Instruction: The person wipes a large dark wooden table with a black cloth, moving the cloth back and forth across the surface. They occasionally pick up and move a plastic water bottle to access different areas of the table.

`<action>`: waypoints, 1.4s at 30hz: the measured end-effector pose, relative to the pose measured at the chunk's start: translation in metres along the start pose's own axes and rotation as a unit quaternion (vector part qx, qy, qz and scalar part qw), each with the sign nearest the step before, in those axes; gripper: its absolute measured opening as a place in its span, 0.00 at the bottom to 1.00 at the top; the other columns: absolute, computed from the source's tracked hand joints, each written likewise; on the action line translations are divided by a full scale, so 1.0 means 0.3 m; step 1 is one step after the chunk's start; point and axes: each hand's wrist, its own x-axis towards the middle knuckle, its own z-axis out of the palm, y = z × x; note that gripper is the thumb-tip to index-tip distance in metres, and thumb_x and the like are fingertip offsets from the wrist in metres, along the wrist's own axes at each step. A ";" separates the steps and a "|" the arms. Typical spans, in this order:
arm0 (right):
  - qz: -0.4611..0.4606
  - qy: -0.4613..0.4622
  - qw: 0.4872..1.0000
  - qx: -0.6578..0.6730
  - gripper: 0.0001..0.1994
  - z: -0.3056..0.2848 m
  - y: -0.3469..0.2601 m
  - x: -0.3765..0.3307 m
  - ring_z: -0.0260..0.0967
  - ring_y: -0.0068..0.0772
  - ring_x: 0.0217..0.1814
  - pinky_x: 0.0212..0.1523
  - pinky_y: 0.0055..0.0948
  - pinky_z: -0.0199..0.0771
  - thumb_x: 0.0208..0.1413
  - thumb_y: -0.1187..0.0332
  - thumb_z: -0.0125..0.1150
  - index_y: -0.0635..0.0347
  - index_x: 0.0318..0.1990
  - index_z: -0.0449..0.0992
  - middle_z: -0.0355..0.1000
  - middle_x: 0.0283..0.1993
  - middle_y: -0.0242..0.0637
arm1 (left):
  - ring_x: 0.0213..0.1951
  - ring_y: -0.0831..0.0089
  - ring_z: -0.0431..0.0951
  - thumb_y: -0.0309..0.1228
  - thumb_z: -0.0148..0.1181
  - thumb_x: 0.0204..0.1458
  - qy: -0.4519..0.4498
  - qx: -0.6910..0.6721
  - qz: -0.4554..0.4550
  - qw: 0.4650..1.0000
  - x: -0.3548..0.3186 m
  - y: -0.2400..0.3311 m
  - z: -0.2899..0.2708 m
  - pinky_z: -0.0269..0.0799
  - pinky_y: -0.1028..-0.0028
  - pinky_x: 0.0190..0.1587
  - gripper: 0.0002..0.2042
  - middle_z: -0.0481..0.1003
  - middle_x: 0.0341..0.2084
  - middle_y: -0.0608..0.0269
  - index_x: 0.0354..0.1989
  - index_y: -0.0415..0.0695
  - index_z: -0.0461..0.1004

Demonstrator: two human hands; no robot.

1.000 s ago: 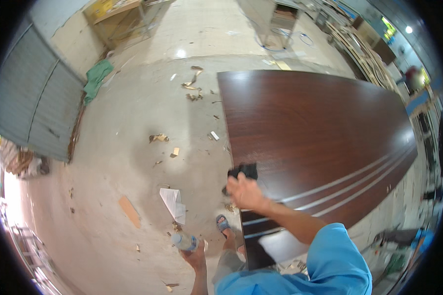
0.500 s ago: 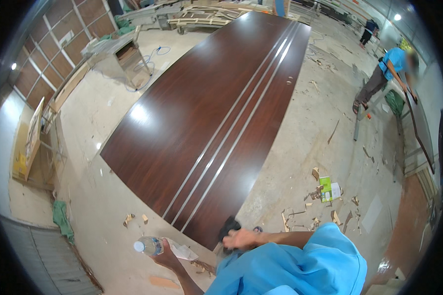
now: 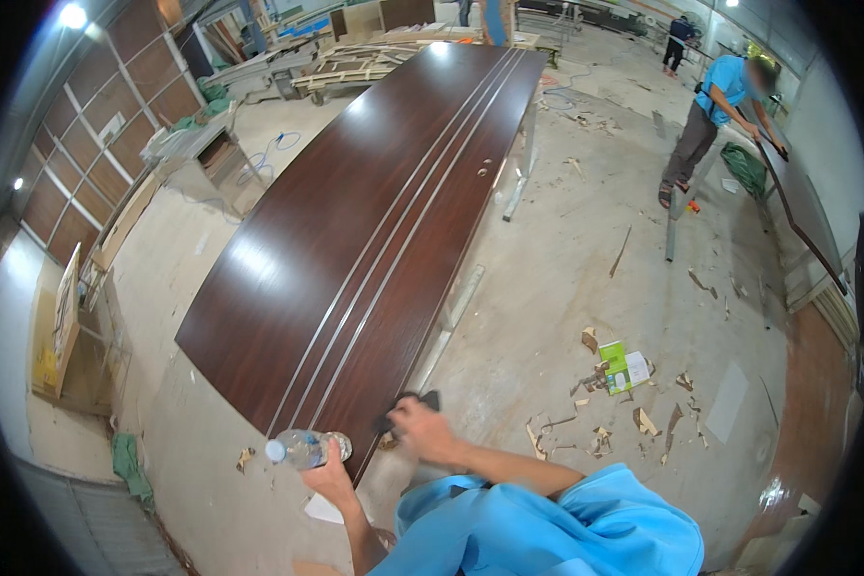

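A clear plastic bottle (image 3: 303,447) with a pale cap lies tilted in my left hand (image 3: 333,478), its fingers wrapped round the base end. It is held over the near end of a large dark brown door panel (image 3: 326,259) with three silver strips along it. My right hand (image 3: 426,429) grips a black cloth (image 3: 391,417) at the panel's near right edge. The cloth partly drapes over that edge, and the hand is slightly blurred. A white sheet of paper (image 3: 324,509) shows below my left hand.
Wood scraps and a green-and-white packet (image 3: 624,368) lie on the floor to the right. A co-worker in blue (image 3: 725,91) bends over another dark panel (image 3: 802,211) at far right. A small bench (image 3: 197,158) and stacked boards (image 3: 355,72) stand behind; metal supports show under the panel.
My left hand has brought the bottle up and right, over the panel's end. My right hand with the black cloth has shifted up and left along the edge. The view has turned slightly.
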 end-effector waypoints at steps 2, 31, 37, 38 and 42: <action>-0.059 -0.040 0.997 -0.009 0.20 0.049 -0.008 0.026 0.77 0.45 0.52 0.42 0.43 0.82 0.52 0.66 0.70 0.56 0.54 0.77 0.69 0.55 0.42 | 0.53 0.50 0.81 0.32 0.79 0.50 0.000 0.003 0.001 1.000 -0.006 0.000 0.032 0.75 0.56 0.59 0.30 0.80 0.53 0.43 0.59 0.30 0.75; -0.123 -0.126 0.969 -0.171 0.24 -0.791 1.582 1.570 0.76 0.40 0.45 0.32 0.39 0.82 0.53 0.54 0.71 0.48 0.54 0.72 0.67 0.52 0.37 | 0.51 0.43 0.82 0.35 0.80 0.40 -0.232 0.165 0.121 0.951 0.715 0.888 2.241 0.77 0.53 0.54 0.38 0.82 0.48 0.43 0.62 0.37 0.71; -0.143 -0.086 0.958 -0.231 0.27 -1.018 2.053 1.931 0.74 0.30 0.43 0.29 0.29 0.80 0.49 0.55 0.73 0.50 0.56 0.73 0.68 0.50 0.32 | 0.42 0.43 0.84 0.40 0.77 0.43 -0.338 0.372 0.320 0.803 0.794 1.223 3.020 0.81 0.51 0.46 0.37 0.82 0.41 0.43 0.62 0.37 0.72; -0.134 -0.079 0.963 -0.219 0.25 -1.097 2.160 2.003 0.74 0.30 0.43 0.29 0.28 0.80 0.49 0.56 0.72 0.49 0.54 0.74 0.68 0.49 0.32 | 0.41 0.44 0.85 0.39 0.76 0.43 -0.350 0.377 0.333 0.790 0.802 1.285 3.155 0.82 0.51 0.45 0.35 0.83 0.40 0.44 0.60 0.37 0.72; -0.108 -0.030 0.957 -0.268 0.18 -1.333 2.462 2.292 0.74 0.26 0.40 0.28 0.26 0.75 0.47 0.56 0.73 0.46 0.43 0.75 0.69 0.44 0.29 | 0.42 0.44 0.86 0.41 0.75 0.46 -0.365 0.436 0.311 0.761 0.880 1.523 3.592 0.82 0.49 0.47 0.30 0.83 0.39 0.45 0.55 0.38 0.74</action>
